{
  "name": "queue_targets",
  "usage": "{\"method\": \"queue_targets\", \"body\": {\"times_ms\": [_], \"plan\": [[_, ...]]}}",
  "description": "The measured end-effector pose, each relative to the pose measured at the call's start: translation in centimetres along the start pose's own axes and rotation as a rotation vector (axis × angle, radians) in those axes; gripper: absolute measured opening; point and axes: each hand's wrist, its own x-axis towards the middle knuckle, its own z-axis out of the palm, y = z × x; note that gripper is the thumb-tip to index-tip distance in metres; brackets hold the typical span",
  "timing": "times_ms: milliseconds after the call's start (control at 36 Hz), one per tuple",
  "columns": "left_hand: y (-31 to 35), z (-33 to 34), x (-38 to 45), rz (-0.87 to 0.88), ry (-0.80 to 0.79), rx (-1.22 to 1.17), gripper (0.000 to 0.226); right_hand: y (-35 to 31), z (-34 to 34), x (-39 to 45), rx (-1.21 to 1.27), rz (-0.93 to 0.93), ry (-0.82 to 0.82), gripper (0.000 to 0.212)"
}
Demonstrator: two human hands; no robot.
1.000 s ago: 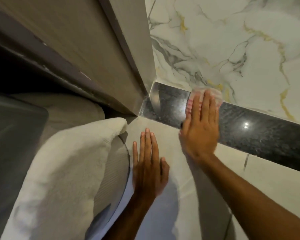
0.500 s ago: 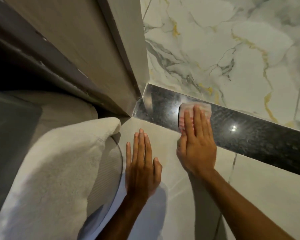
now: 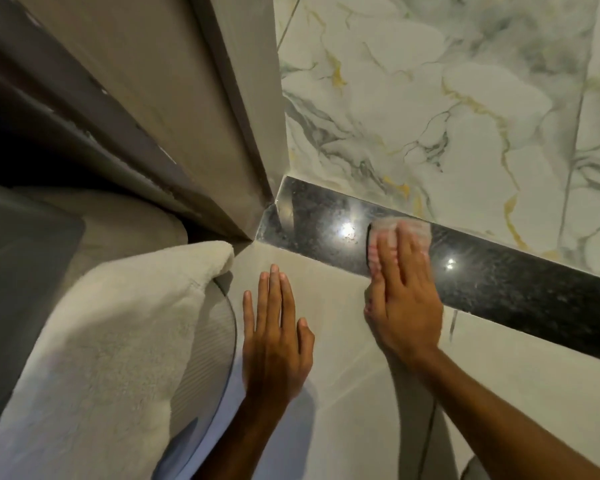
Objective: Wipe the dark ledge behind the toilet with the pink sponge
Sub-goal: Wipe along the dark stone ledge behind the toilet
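The pink sponge (image 3: 399, 233) lies flat on the dark ledge (image 3: 520, 289). The right hand (image 3: 404, 299) presses down on it. The fingers (image 3: 407, 251) are stretched out straight and close together on top of the sponge, so they push on it and do not wrap around it. A bit of pink sticks out past the fingertips and on the left side of them. The sponge looks a little blurry.

The left hand (image 3: 274, 341) lies flat and open on the pale tile wall (image 3: 343, 393) below the ledge. Its fingers are straight and hold nothing. The two hands are near each other but do not touch.

The ledge is a long shiny black strip. Its far edge meets the marble wall (image 3: 447, 116). Its near edge meets the pale tile. On the left, the ledge ends in a corner by a grey door frame (image 3: 250, 116), and there is a short bare part between the sponge and that corner. On the right, the ledge runs on, long and bare, to the edge of the view. A white towel (image 3: 111, 341) lies at the lower left, well away from the sponge.
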Motion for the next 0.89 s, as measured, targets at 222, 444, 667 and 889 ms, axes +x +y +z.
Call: {"method": "queue_targets", "body": {"times_ms": [222,444,667,889], "plan": [[-0.2,0.4,0.0,0.003,0.011,0.030,0.071,-9.4,2.6,7.8,0.009,-0.217,-0.174,0.068],[-0.1,0.1,0.0,0.047,0.006,-0.026,0.069,0.6,-0.1,-2.1,-0.035,-0.332,-0.176,0.065],[-0.4,0.7,-0.1,0.079,0.012,-0.036,0.066,-6.3,2.1,5.6,0.020,0.248,-0.008,0.068],[-1.4,0.7,-0.6,0.204,0.021,0.039,0.065,-2.1,2.8,-3.3,0.013,-0.394,-0.132,0.064]]}}
